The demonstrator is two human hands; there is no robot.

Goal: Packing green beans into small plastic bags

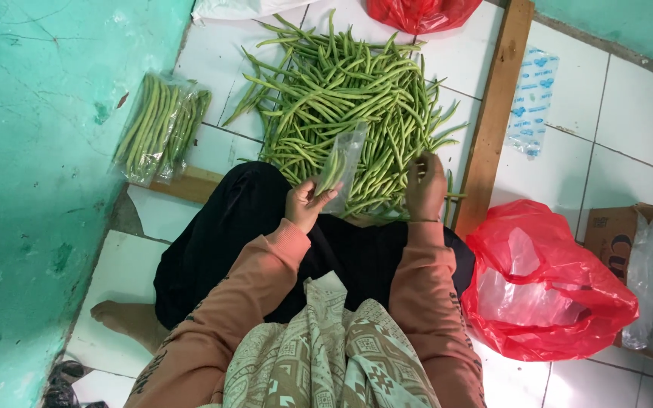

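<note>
Patterned beige scarf point(326, 355) at bottom centre. Left hand point(305, 204) grips small clear plastic bag point(344, 160) part-filled with beans, mid-frame. Right hand point(425, 189) pinches beans from loose green bean pile point(341, 91). Risk: limp bag mouth folds, beans spill.

to your far left, two filled clear plastic packets of green beans point(159, 128) are lying side by side on the white tiled floor point(629, 113), close to the turquoise painted wall point(32, 151). a long wooden plank point(495, 113) is running up the floor on your right, and a flat clear plastic sheet with blue print point(532, 100) is lying just beyond it. a crumpled red plastic bag point(549, 283) is sitting near your right knee, beside a brown cardboard box point(617, 238). another red plastic bag point(419, 13) is showing at the top edge.
</note>
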